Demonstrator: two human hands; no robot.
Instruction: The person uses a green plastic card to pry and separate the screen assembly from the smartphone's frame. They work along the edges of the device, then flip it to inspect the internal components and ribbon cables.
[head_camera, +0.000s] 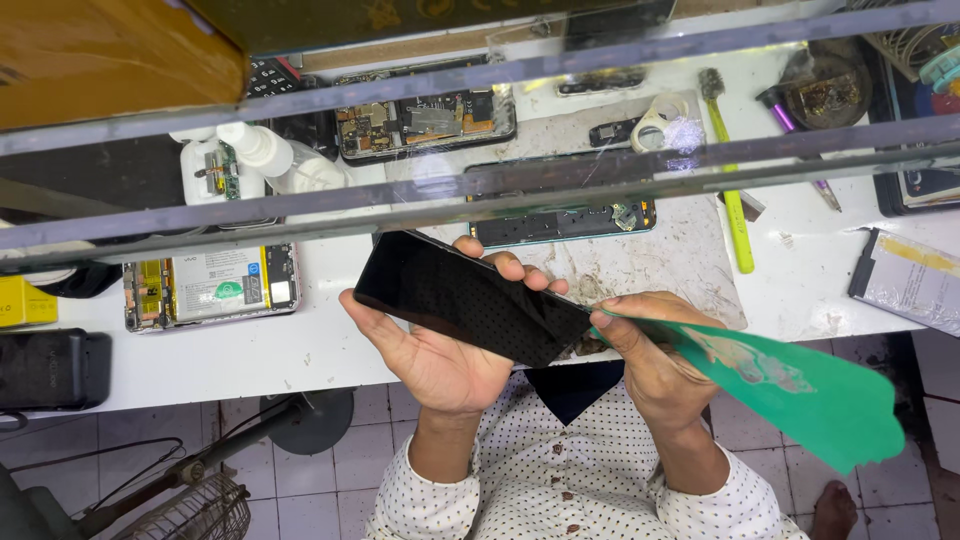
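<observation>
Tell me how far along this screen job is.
Done, by the look of it: the black screen panel is off any phone body and lies in the left hand. In hand: the right hand pulls a green film away from the panel's edge. Left: an opened phone lies on the white bench with its insides bare and no screen on it.

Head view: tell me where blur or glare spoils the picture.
Head view: the green film in the right hand smears with motion blur; the near metal bars are out of focus and cross the bench; the black screen in the left hand shows little glare; lighting is even, shadows soft.
</observation>
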